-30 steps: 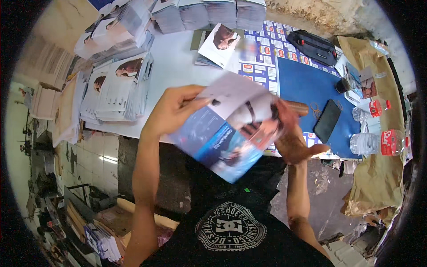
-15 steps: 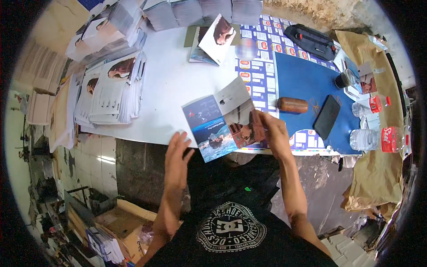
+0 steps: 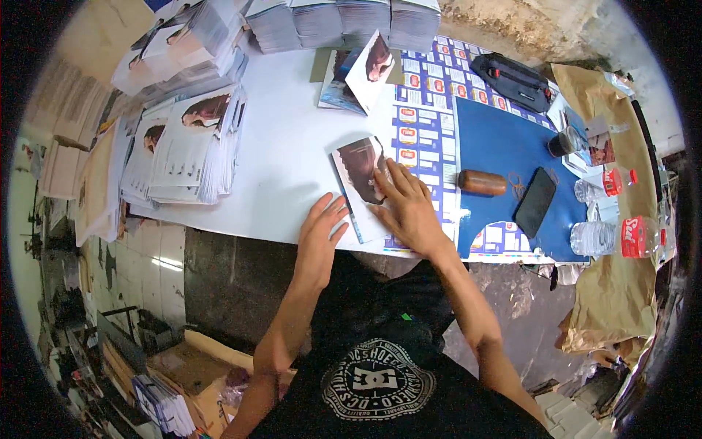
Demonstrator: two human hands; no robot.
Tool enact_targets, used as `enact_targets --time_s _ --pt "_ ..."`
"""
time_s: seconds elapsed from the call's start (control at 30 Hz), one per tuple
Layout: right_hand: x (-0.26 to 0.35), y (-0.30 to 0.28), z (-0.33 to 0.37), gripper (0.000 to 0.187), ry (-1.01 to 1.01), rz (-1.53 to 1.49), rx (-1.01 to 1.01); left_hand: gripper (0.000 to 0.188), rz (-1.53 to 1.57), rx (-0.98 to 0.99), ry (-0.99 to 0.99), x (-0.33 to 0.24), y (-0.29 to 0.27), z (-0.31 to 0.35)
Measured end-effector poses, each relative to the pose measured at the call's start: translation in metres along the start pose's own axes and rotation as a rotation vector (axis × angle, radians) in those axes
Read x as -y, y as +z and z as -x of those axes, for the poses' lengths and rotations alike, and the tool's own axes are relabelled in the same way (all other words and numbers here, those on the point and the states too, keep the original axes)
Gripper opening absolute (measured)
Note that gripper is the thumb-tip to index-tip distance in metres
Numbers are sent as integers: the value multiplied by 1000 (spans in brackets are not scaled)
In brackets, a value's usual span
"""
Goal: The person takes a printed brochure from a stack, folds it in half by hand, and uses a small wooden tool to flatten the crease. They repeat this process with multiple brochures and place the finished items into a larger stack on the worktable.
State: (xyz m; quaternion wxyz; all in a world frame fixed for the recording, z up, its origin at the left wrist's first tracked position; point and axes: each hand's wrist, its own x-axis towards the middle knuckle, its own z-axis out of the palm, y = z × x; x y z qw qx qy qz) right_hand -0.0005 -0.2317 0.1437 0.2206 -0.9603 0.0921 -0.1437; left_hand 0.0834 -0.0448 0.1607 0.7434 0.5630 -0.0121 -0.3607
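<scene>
A printed leaflet lies folded on the white tabletop before me, its top panel showing a dark-haired figure and a thin blue edge at the lower left. My right hand rests flat on the leaflet's right side, fingers stretched over the picture. Beside the lower left edge is my left hand, fingers spread and gripping nothing; whether its fingertips touch the paper I cannot tell. Farther back, a half-opened leaflet stands tilted on another blue one.
Several leaflet stacks fill the table's left side, and more stacks line the back. On the blue mat are a brown cylinder, a black phone and a dark-lidded cup. Bottles stand at right, a black bag behind.
The leaflet was spread open and lifted in my right hand; now it is folded over and lies on the table. My right hand has moved left onto it, my left hand slightly right.
</scene>
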Motion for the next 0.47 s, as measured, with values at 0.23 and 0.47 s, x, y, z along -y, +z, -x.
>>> enact_targets --time_s 0.23,0.47 --pt "-2 10 3 60 -39 106 33 63 48 -11 -31 -2 2 -5" --pt "-1 16 6 63 -17 154 36 63 -28 -14 -26 0 5 -3"
